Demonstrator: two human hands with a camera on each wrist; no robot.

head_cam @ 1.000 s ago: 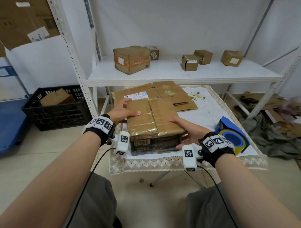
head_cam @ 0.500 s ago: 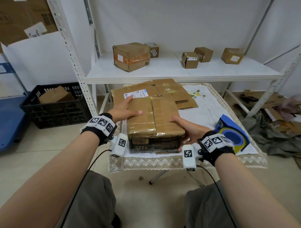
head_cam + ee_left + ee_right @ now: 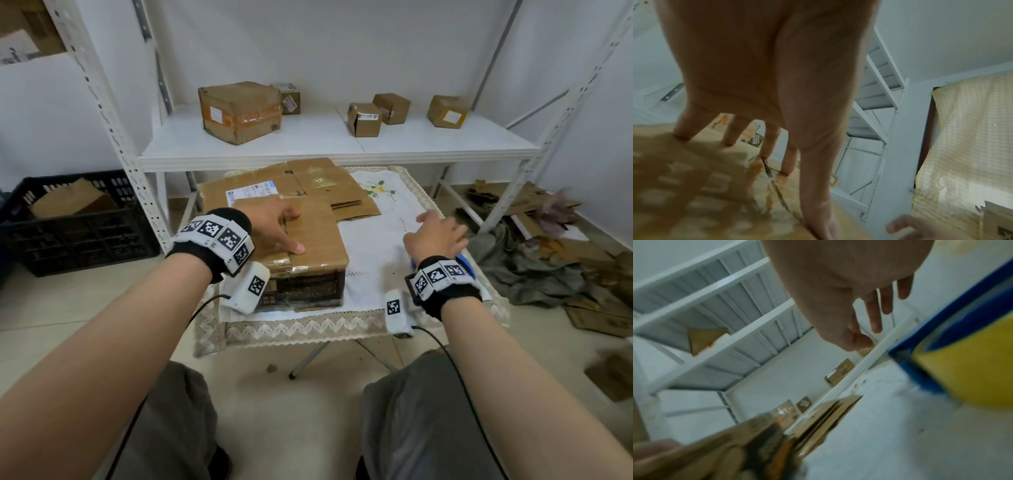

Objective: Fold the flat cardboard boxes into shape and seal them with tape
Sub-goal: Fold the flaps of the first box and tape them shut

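A folded cardboard box (image 3: 318, 240) with dark printed sides stands on the small table, its two top flaps down. My left hand (image 3: 274, 228) lies flat on top of the box, fingers spread across the flap seam (image 3: 774, 178). My right hand (image 3: 436, 234) hovers open above the blue and yellow tape dispenser (image 3: 467, 263), which it mostly hides in the head view; the dispenser (image 3: 966, 353) shows blurred beside the palm in the right wrist view. A stack of flat cardboard boxes (image 3: 291, 186) lies behind the folded box.
The table has a white lace-edged cloth (image 3: 387, 219). A white metal shelf (image 3: 335, 144) behind it carries several sealed boxes. A black crate (image 3: 78, 222) stands on the floor at left, and cardboard scraps and cloth (image 3: 548, 260) lie at right.
My right hand let go of the box's right side and moved right, over the tape dispenser. My left hand slid from the left edge onto the top flaps.
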